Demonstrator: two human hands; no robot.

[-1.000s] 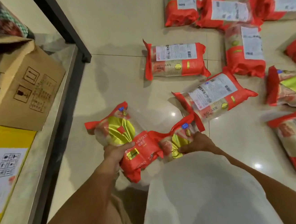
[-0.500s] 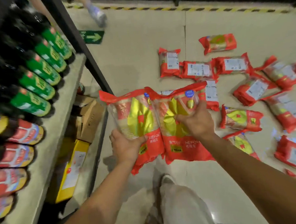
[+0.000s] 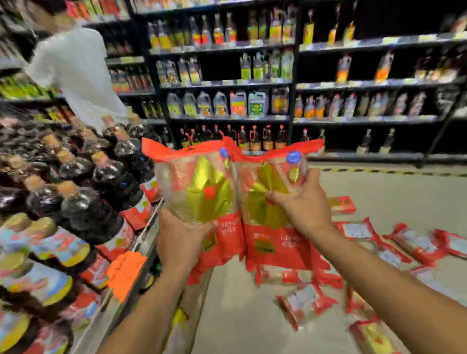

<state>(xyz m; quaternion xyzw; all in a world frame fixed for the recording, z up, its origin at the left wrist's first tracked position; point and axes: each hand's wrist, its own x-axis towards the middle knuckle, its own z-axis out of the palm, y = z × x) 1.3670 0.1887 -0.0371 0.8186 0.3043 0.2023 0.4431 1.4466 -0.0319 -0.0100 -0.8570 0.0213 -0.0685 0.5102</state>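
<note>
I hold two red and gold food packets upright, side by side, at chest height in a shop aisle. My left hand (image 3: 180, 239) grips the left packet (image 3: 199, 191) from below, thumb on its clear front. My right hand (image 3: 305, 204) grips the right packet (image 3: 269, 202) at its right side, fingers curled over its front. The two packets touch along their inner edges.
Several more red packets (image 3: 404, 248) lie scattered on the tiled floor at the right. A shelf (image 3: 136, 243) of dark bottles (image 3: 87, 208) runs along my left. Tall shelves of bottles (image 3: 233, 102) fill the far wall. A person in white (image 3: 80, 74) stands at the back left.
I have risen from the floor with both packets; they went from low by my knees to chest height. The view swung up from the floor to the far shelves.
</note>
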